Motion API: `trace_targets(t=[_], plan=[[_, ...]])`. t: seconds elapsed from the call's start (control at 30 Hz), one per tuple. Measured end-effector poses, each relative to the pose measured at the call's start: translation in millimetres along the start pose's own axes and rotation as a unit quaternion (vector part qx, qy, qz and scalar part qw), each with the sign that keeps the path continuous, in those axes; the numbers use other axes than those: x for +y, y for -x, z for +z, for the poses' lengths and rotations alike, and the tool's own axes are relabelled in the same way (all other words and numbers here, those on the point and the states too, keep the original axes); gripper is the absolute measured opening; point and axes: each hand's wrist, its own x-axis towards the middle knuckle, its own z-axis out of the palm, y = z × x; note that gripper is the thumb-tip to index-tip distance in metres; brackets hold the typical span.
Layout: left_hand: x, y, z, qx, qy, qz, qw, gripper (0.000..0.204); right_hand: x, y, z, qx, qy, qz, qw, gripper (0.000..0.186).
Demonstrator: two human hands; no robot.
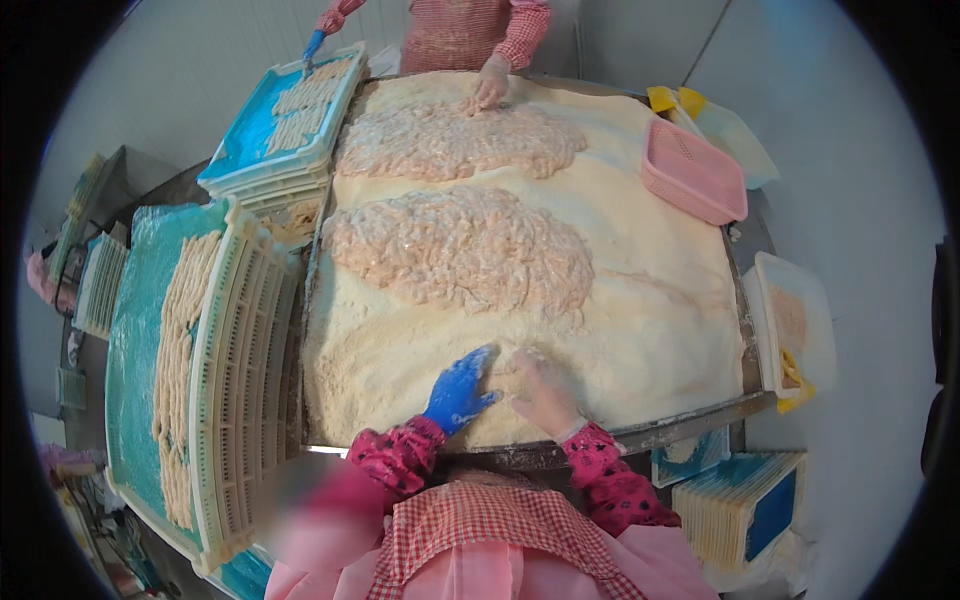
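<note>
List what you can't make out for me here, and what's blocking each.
All in the head view:
- The pale powder directly under the left hand and right hand: covered by those hands.
- Contents of the lower trays in the near left stack: hidden by the top tray and their walls.
- The co-worker's head: cut off by the upper edge.
- The left upper sleeve: blurred.

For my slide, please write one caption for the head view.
Right hand and blue-gloved left hand on pale powder, before two mounds of wet strips.
</note>
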Motion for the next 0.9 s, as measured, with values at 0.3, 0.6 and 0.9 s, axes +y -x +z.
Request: trace_targets(t=[0.3, 0.6, 0.9], plan=[[-55, 6, 7, 0.131, 0.428, -0.178, 0.876, 0.026, 14, -31, 27, -0.083, -0.091, 0.027, 0.992, 0.035], [-63, 14, -86, 0.249, 0.127, -0.150, 0.948, 0.048, 2, -37, 13, -0.042, -0.127, -0.046, 0.990, 0.036], [-31, -7, -20, -0.112, -0.098, -0.001, 0.989, 0.048, 19, -12, 23, -0.040, -0.031, 0.008, 0.999, 0.030]])
